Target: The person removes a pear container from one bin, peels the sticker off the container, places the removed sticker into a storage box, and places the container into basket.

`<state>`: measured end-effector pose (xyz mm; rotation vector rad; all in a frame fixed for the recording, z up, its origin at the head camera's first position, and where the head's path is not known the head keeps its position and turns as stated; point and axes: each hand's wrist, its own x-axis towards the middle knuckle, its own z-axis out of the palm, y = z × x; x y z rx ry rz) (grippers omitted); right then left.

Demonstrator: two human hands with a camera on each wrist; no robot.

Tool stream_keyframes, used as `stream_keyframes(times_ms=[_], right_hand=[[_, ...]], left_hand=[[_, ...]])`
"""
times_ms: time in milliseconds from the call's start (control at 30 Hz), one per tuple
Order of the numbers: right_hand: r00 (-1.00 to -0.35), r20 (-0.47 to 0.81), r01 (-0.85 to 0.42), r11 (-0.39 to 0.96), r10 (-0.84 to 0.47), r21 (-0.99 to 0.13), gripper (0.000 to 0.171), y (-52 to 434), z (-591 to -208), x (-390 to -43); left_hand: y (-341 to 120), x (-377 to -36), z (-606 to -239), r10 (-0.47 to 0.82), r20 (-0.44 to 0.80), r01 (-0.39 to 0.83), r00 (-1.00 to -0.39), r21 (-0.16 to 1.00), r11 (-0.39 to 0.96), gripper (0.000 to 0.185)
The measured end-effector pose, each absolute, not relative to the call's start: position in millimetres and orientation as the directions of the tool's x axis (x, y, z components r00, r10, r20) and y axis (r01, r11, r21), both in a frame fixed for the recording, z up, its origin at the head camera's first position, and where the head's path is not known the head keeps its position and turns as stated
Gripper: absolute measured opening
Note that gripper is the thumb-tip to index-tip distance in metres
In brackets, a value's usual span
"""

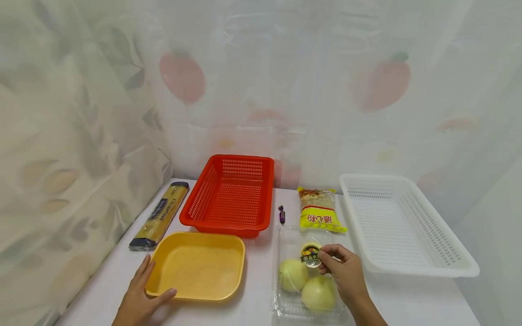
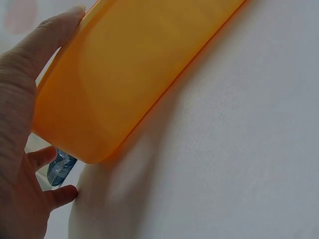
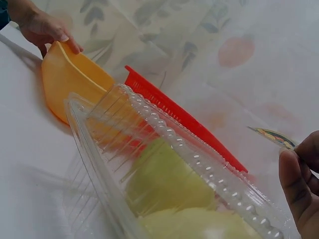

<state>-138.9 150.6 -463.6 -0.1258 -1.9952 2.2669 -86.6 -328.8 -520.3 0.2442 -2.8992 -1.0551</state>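
Observation:
In the head view, my right hand [image 1: 344, 271] pinches a round, dark fruit-picture label [image 1: 311, 256] between thumb and fingertips. The right wrist view shows this label [image 3: 274, 138] edge-on, apart from the clear plastic clamshell box [image 3: 179, 144]. Pale green round fruits [image 1: 319, 293] lie inside that box [image 1: 281, 308]; one is partly hidden behind the label. My left hand [image 1: 138, 292] rests at the left corner of a yellow plastic basin [image 1: 195, 296], thumb at the near rim and fingers stretched along its side. The left wrist view shows the thumb against the basin [image 2: 124, 74].
Behind the yellow basin stands a red perforated basket [image 1: 232, 222]. A spaghetti pack [image 1: 161, 217] lies left of it. A purple-wrapped candy [image 1: 282, 215] and a yellow pasta bag [image 1: 320, 210] lie behind the box. At right is a white perforated basket [image 1: 408, 226].

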Motion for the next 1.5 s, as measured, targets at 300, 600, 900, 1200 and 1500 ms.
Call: stream_keyframes(times_ms=[300,600,900,1200,1500], right_hand=[[-0.997,-0.001,-0.009,-0.112,0.083,-0.994,0.006,152,-442,-138],[-0.998,0.02,-0.027,-0.127,0.054,-0.992,0.016,149,-424,-137],[-0.999,0.036,-0.037,-0.155,0.009,-0.987,0.023,138,-405,-136],[-0.996,0.065,-0.052,-0.207,-0.059,-0.977,0.008,115,-385,-139],[-0.986,0.085,-0.054,-0.211,-0.144,-0.976,0.01,83,-369,-142]], left_hand=[[-329,-89,-520,-0.176,-0.082,-0.188,-0.981,0.629,0.754,0.117],[-329,-89,-521,-0.18,-0.085,-0.193,-0.98,0.616,0.764,0.117],[-329,-88,-522,-0.178,-0.071,-0.183,-0.982,0.618,0.765,0.115],[-328,-90,-518,-0.181,-0.092,-0.199,-0.979,0.604,0.772,0.117],[-327,-90,-517,-0.192,-0.12,-0.226,-0.974,0.593,0.773,0.117]])
